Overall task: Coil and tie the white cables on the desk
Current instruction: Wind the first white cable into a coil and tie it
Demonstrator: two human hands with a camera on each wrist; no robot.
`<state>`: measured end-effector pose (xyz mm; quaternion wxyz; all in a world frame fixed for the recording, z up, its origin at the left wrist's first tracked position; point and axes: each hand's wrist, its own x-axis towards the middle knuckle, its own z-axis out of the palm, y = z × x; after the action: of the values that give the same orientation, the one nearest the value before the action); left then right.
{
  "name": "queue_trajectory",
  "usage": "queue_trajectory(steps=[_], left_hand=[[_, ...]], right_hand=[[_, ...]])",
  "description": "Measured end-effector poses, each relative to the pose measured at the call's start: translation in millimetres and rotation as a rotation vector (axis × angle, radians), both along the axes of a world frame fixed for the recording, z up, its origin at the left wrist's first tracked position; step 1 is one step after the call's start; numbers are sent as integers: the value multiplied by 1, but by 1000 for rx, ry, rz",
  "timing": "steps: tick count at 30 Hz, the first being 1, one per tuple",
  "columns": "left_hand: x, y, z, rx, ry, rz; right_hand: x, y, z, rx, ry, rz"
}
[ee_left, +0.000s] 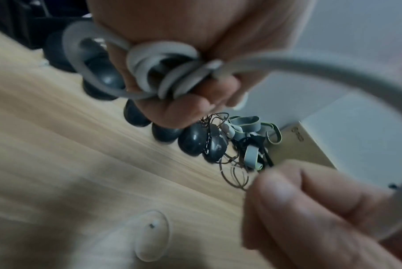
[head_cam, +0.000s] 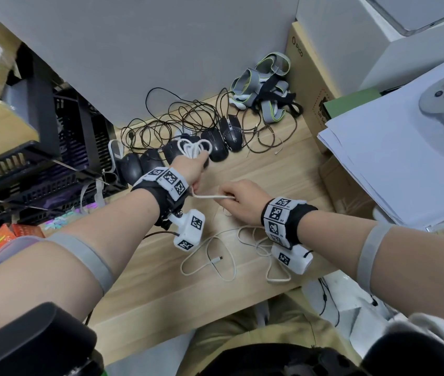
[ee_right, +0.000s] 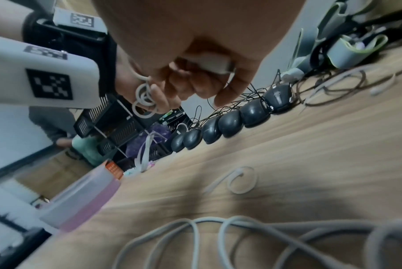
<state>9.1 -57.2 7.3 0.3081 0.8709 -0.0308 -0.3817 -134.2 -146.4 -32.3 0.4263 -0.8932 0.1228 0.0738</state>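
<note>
My left hand (head_cam: 192, 165) grips a small coil of white cable (head_cam: 194, 147) above the row of mice; in the left wrist view its fingers (ee_left: 184, 107) curl round the loops of the coil (ee_left: 158, 72). From the coil a short strand (head_cam: 210, 197) runs to my right hand (head_cam: 235, 196), which pinches the cable's white plug (ee_right: 215, 61). Close to the front edge of the wooden desk (head_cam: 269, 169), a second white cable (head_cam: 216, 257) lies loose in open loops under my wrists, and the right wrist view shows the same loose cable (ee_right: 218, 236).
Several black mice (head_cam: 215, 143) sit in a row behind my hands with tangled dark wires (head_cam: 177, 118). Grey straps (head_cam: 267, 85) and a cardboard box (head_cam: 305, 77) are at the back right, a stack of papers (head_cam: 394, 164) at the right, black trays (head_cam: 53, 147) at the left.
</note>
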Motion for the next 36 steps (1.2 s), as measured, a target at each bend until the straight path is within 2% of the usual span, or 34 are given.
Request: queue_trajectory(steps=[4,8,11,13,16,18,23,26,30,34,36], left_hand=[[-12,6,5,13,97,-226],[-26,3,9,-74,179,-371],[-31,-2,17,-82,124,-704],[-31,-3,19,45,38,-859],[-31,-3,23,317,-95,-895],[-32,-2,19,415,-87,-960],[-40,-4,8,400,-76,-1108],[-43,-4,1,403,-76,-1137],[-43,1,-10,389,-57,-1082],[-41,6,-13,342,-19,-1058],[-37,10,-14,370,-29,-1064]], right_hand=[[6,-16,12,-114,142,-35],[29,-25,15,-51,268,-95],[31,-31,17,56,244,-263],[26,-33,21,38,149,-200],[21,-30,17,-84,71,11],[19,-29,8,-187,55,74],[15,-17,8,-572,122,280],[12,-8,2,-474,137,239],[7,-4,-9,-416,354,234],[9,-4,-17,-362,394,218],[12,-6,-23,-304,370,149]])
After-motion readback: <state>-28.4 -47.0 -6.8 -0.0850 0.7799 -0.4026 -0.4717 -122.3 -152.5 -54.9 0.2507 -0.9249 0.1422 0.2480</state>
